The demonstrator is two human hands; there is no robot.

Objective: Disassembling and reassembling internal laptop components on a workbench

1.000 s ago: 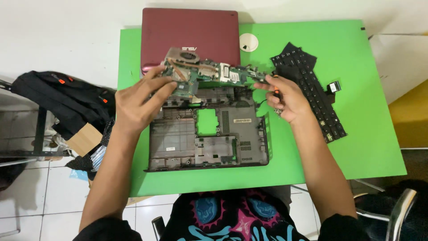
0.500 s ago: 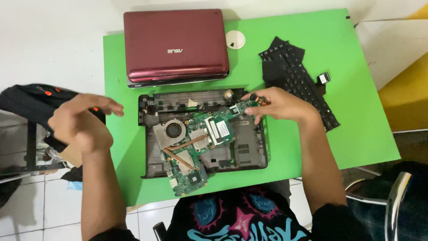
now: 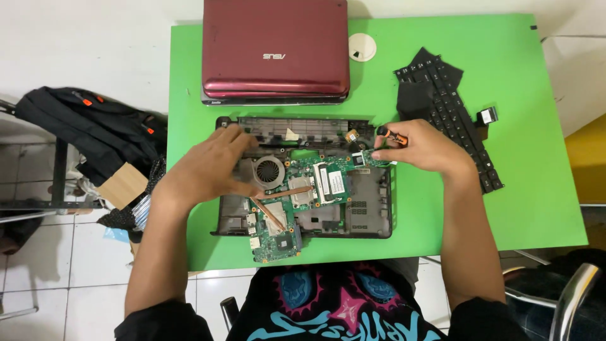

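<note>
At far left, off the green surface (image 3: 189, 76), a black bag (image 3: 88, 136) sits on a chair. My left hand (image 3: 205, 170) lies flat and spread on the left end of the laptop base (image 3: 372, 221), fingers touching the board (image 3: 297, 202) beside its fan (image 3: 270, 170), holding nothing. That board rests askew in the base, its near corner hanging over the front edge. I judge it light, stiff and fragile, best taken by its bare edges, not the copper pipe. My right hand (image 3: 420, 146) pinches the board's right corner while closed around a small orange-tipped tool (image 3: 391, 134). Behind lies a red lid (image 3: 274, 50); at right, a loose keyboard (image 3: 448, 110).
</note>
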